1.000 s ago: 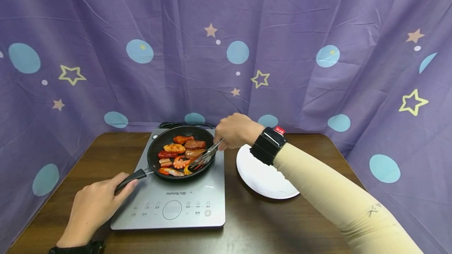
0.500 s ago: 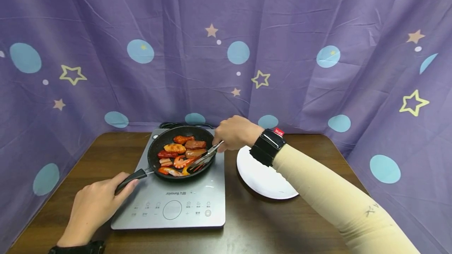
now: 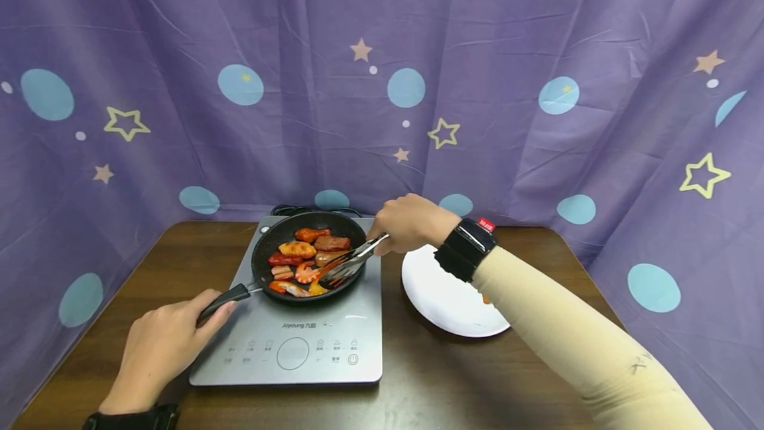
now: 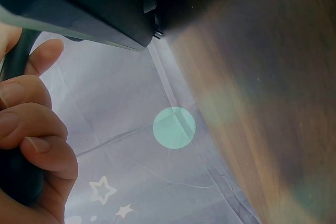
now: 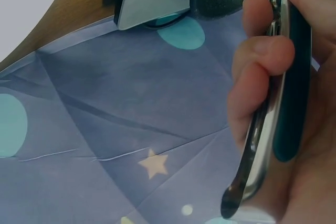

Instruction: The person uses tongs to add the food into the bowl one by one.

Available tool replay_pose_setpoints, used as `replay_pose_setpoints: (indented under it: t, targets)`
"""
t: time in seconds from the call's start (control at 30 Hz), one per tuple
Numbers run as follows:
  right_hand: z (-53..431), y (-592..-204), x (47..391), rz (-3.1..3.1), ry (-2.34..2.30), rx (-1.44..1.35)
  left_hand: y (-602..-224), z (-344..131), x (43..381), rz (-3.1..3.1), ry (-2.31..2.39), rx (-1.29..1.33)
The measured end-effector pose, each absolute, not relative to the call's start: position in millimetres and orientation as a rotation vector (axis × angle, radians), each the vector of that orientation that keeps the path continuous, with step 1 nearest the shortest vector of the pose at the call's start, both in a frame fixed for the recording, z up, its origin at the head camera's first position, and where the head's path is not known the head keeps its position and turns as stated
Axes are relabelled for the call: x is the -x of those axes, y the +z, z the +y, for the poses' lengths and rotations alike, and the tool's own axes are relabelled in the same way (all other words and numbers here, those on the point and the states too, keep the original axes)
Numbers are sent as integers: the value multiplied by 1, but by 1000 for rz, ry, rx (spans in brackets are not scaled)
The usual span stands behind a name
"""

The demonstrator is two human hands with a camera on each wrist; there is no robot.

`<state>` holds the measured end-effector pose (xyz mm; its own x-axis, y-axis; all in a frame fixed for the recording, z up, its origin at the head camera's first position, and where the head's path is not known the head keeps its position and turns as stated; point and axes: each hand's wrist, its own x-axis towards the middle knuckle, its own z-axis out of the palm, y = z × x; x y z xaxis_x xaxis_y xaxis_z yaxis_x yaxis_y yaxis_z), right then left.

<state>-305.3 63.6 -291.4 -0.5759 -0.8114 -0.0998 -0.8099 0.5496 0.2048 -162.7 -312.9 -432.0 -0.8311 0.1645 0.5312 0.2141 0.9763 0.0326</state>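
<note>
My left hand (image 3: 164,344) grips the black handle (image 3: 223,302) of a dark frying pan (image 3: 270,237); its curled fingers (image 4: 39,114) show around the handle in the left wrist view. With my right hand (image 3: 410,223) I hold metal tongs (image 3: 353,261), whose dark-sided grip (image 5: 294,87) lies in the curled fingers in the right wrist view. The tongs' slotted heads reach down into the pan, beside an orange shrimp (image 3: 306,273) and a yellow piece (image 3: 318,288). Whether they pinch anything cannot be seen. Browned meat pieces (image 3: 332,243) and a wing-like piece (image 3: 297,249) lie around.
The pan sits on a silver induction cooker (image 3: 331,324) with a cable behind. Right of it, a white plate (image 3: 436,297) is partly under my right forearm; a small orange bit (image 3: 486,298) shows on it. A purple curtain (image 3: 489,151) hangs behind the wooden table (image 3: 418,383).
My right hand and the tongs have moved slightly right. An orange bit on the plate now shows beside the forearm. My left hand keeps its hold on the pan handle.
</note>
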Motion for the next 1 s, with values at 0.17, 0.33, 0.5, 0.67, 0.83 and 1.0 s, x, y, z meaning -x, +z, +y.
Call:
replay_pose_setpoints:
  t: [0.17, 0.33, 0.5, 0.67, 0.83, 1.0]
  targets:
    - [77, -291, 307, -2738, -322, -1415, -431, -312, 163, -2575, -119, 265]
    - [99, -290, 305, -2724, -221, -1363, -431, -312, 163, -2579, -119, 260]
    - [133, -290, 297, -2668, -113, -1316, -433, -313, 163, -2583, -125, 254]
    - [181, -302, 287, -2656, -54, -1232, -432, -314, 163, -2594, -138, 253]
    - [230, -324, 276, -2682, -11, -1113, -432, -314, 163, -2574, -131, 279]
    - [271, -345, 264, -2702, 20, -1001, -433, -314, 163, -2561, -129, 296]
